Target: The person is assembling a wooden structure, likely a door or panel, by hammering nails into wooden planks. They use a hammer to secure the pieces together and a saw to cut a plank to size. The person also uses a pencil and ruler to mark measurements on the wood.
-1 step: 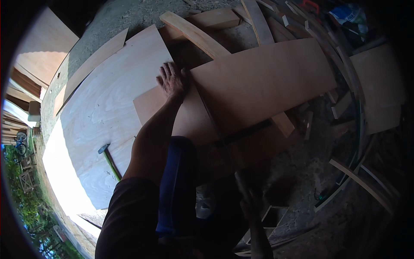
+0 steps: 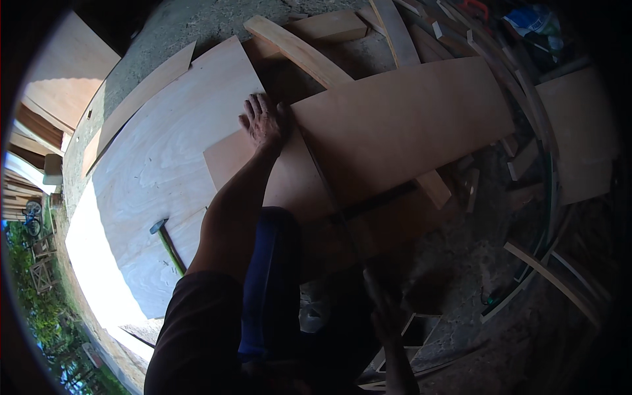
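My left hand (image 2: 264,124) lies with spread fingers on a thin plywood panel (image 2: 408,118), near its far edge. Just right of that hand, the thin dark blade of a handsaw (image 2: 327,186) crosses the panel along a cut line. In deep shade at the lower middle, my right hand (image 2: 387,319) is closed round the saw's handle; its fingers are hard to make out. Under the panel's left end is a larger pale plywood sheet (image 2: 151,138). A hammer (image 2: 168,247) with a green handle rests on that sheet, left of my forearm. My knee in blue trousers (image 2: 271,263) is beside the panel.
Wooden beams (image 2: 299,52) lie beyond and under the panel. Several long wood strips (image 2: 550,276) and offcuts (image 2: 522,160) litter the right side. Another plywood piece (image 2: 579,135) is at the far right. A blue and white bag (image 2: 533,23) sits at the back right corner.
My right hand and the saw handle have shifted slightly down and back toward me. My left hand stays in place on the panel.
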The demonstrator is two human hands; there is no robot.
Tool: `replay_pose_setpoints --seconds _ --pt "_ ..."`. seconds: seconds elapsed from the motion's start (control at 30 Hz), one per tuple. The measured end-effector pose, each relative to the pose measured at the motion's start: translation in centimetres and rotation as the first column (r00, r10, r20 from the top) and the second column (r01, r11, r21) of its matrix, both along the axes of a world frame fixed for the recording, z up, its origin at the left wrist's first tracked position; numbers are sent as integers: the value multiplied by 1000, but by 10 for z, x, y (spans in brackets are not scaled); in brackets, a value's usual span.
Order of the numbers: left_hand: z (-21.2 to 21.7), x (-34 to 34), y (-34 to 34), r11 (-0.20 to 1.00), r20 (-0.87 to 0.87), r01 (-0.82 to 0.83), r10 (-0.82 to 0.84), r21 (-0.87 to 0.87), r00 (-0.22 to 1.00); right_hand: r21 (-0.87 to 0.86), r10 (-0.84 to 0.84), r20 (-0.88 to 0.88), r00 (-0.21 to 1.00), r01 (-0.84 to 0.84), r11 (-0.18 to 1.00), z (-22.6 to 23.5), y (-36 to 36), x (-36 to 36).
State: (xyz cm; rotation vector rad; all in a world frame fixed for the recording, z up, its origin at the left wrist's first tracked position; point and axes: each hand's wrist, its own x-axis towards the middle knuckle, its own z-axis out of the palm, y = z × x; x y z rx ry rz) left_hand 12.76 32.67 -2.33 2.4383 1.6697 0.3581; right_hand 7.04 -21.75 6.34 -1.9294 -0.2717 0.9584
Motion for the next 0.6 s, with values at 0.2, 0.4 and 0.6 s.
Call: replay_pose_setpoints --seconds 0.2,0.4,0.6 --pt "-11 -2 3 1000 3 7 -7 16 1000 59 172 622 764 -264 963 -12 37 9" --pt "-3 -3 0 996 12 -5 6 -85 1000 30 219 607 764 -297 954 0 31 3" --pt "-9 -2 -3 998 -25 -2 0 -65 1000 78 157 623 766 -260 962 -1 38 8"
